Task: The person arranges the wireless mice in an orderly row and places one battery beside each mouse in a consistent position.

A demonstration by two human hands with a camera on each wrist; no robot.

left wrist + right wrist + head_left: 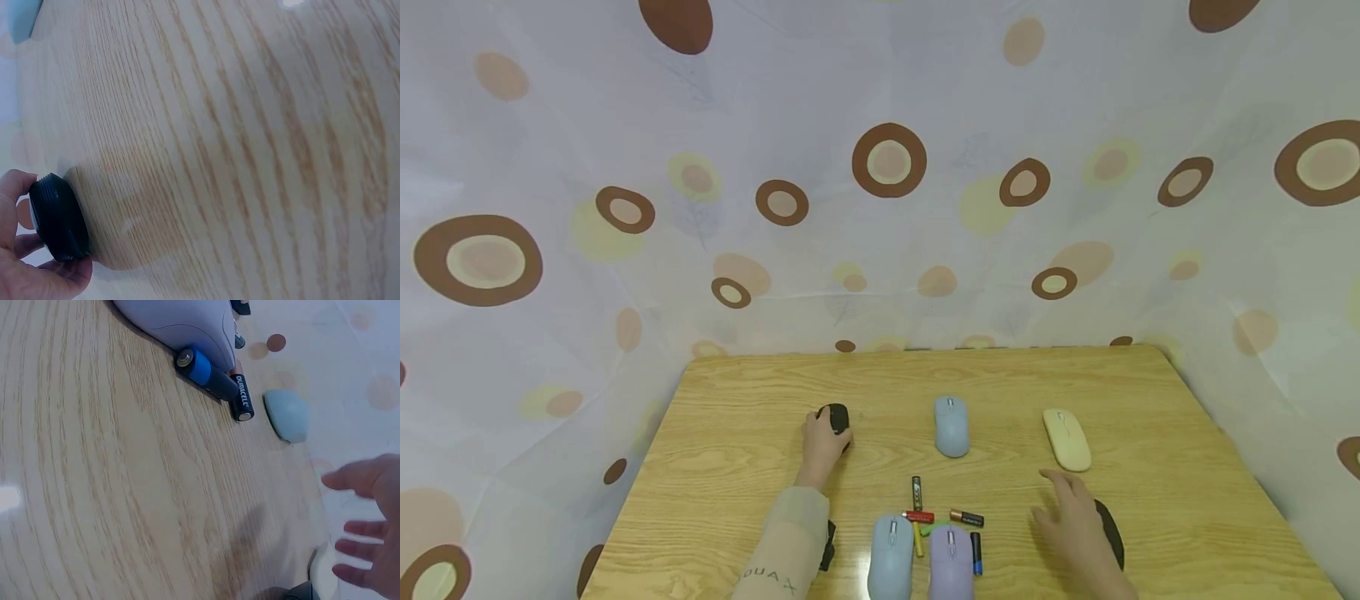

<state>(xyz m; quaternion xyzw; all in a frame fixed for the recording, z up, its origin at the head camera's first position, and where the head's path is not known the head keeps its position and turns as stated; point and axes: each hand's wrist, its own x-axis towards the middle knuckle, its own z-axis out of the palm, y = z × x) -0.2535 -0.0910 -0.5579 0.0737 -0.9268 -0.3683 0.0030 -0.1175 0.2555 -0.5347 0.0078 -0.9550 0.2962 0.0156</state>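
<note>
My left hand (822, 442) grips a black computer mouse (838, 418) at the left of the table. In the left wrist view, the thumb and fingers hold that mouse (59, 219) by its opposite sides. My right hand (1070, 518) is over the right part of the table with fingers apart, nothing in its grasp. Beside it, partly hidden by the hand, lies a black rounded, mouse-like thing (1110, 535). A pale yellow mouse (1067, 440) lies just beyond the right fingertips.
A blue mouse (952, 427) lies at the back middle. Nearer the front are another blue mouse (891, 557) and a purple mouse (951, 560). Several loose batteries surround them, among them a red one (919, 517) and a Duracell battery (241, 397). A patterned curtain (887, 275) hangs behind the table.
</note>
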